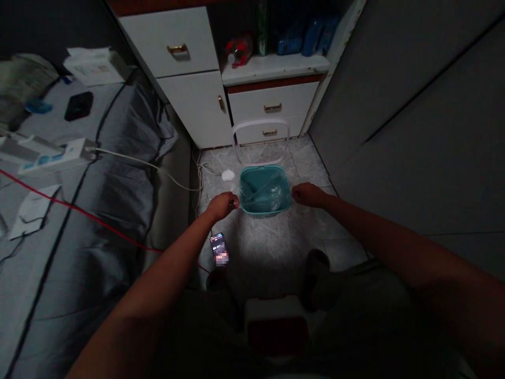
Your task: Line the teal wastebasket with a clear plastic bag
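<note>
A teal bin [265, 213] stands on the tiled floor in front of me. Thin clear plastic, which looks like a bag [275, 192], lies across and inside its mouth, with shiny wrinkles. At the bin's left side my left hand [223, 205] is closed, pinching an edge of the clear bag. My right hand [310, 195] is closed at the opposite side on the bag's other edge; the film between its fingers is hard to see. Just behind the bin, a pale rectangular ring [260, 122] stands up in front of the drawers.
A lit phone [219, 249] lies on the floor near my left forearm. White cabinets [189, 110] stand behind the bin, a grey panel [410, 126] on the right. A bed [130, 205] on the left holds a power strip [59, 158]; cables and a white object [228, 175] lie alongside.
</note>
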A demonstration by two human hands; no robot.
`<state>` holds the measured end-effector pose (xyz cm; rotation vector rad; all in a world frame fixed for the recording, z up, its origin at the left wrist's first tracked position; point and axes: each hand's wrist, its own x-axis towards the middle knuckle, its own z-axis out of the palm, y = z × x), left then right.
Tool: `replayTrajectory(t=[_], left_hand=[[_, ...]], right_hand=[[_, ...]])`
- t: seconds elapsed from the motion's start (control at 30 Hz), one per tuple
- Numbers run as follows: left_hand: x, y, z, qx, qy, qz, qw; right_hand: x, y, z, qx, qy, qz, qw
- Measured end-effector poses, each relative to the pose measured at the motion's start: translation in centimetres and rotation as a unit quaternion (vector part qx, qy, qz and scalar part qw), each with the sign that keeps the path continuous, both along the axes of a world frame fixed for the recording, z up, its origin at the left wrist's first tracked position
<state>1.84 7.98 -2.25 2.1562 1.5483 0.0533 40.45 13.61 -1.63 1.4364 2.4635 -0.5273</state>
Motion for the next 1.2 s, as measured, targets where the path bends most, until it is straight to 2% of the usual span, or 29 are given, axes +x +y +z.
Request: replayTrajectory(t=[0.2,0.43,0.57,0.7,0.8,0.87,0.9,1.0,1.03,1.07,1.1,1.2], left_hand=[[-0.5,-1.4,-0.4,0.003,-0.052,-0.031,0.998],[-0.1,-1.7,-1.2,-0.02,-0.008,-0.044,0.999],[0.7,-1.7,-1.4,0.0,0.063,-0.027,0.998],[1.5,-1.8,-1.7,0.023,0.113,0.005,0.993],[1.5,-2.0,-1.8,0.035,0.113,0.019,0.993],[1.5,-2.1,-1.7,0.053,0.109,0.04,0.992],[1.6,-2.1,-1.5,0.062,0.107,0.06,0.99],[1.9,-1.9,-0.5,0.085,0.093,0.142,0.982],[2.0,-1.8,-0.1,0.091,0.088,0.168,0.978],[2.1,-1.6,0.2,0.098,0.083,0.19,0.973],[2.2,-1.5,0.5,0.104,0.079,0.204,0.97],[2.3,-0.8,0.8,0.118,0.083,0.203,0.969]], right_hand=[[2.0,-2.4,-1.1,-0.032,-0.013,0.004,0.999],[1.7,-3.1,-2.0,-0.045,-0.054,0.022,0.997],[0.7,-2.8,-2.1,-0.026,-0.065,0.023,0.997],[0.1,-2.2,-3.0,-0.008,-0.05,-0.042,0.998],[-0.1,-1.5,-3.6,-0.027,0.014,-0.112,0.993],[-0.2,-1.0,-3.6,-0.093,0.089,-0.191,0.973],[-0.3,-0.8,-3.4,-0.137,0.135,-0.248,0.95],[-0.6,-0.6,-2.6,-0.229,0.271,-0.416,0.837],[-0.7,-0.7,-2.4,-0.227,0.301,-0.447,0.811],[-0.9,-0.7,-2.2,-0.203,0.318,-0.462,0.803],[-1.1,-0.8,-2.1,-0.16,0.321,-0.46,0.812],[-2.0,-1.2,-2.1,0.043,0.28,-0.383,0.879]])
